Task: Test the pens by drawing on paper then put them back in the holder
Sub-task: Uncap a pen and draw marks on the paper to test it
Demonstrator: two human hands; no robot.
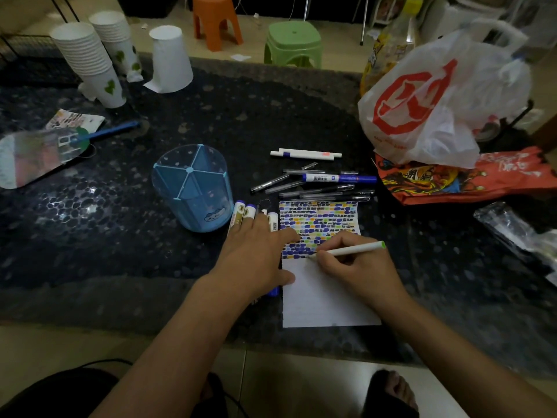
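Note:
A sheet of paper (pixel 325 300) lies on the dark table, its upper half filled with rows of coloured marks. My right hand (pixel 358 271) grips a white pen with a green end (pixel 352 249), its tip touching the paper just under the lowest row. My left hand (pixel 256 254) rests flat on the paper's left edge, covering several white markers (pixel 241 211). A blue divided pen holder (pixel 193 188) stands to the left, with no pens visible in it. More pens (pixel 319 185) lie in a loose pile beyond the paper.
A white plastic bag with a red logo (pixel 431 101) and an orange packet (pixel 452 179) sit at the right. Stacked paper cups (pixel 90 58) stand at the back left, a blue-handled fan (pixel 45 149) lies at the left. Plastic stools (pixel 292 43) stand behind the table.

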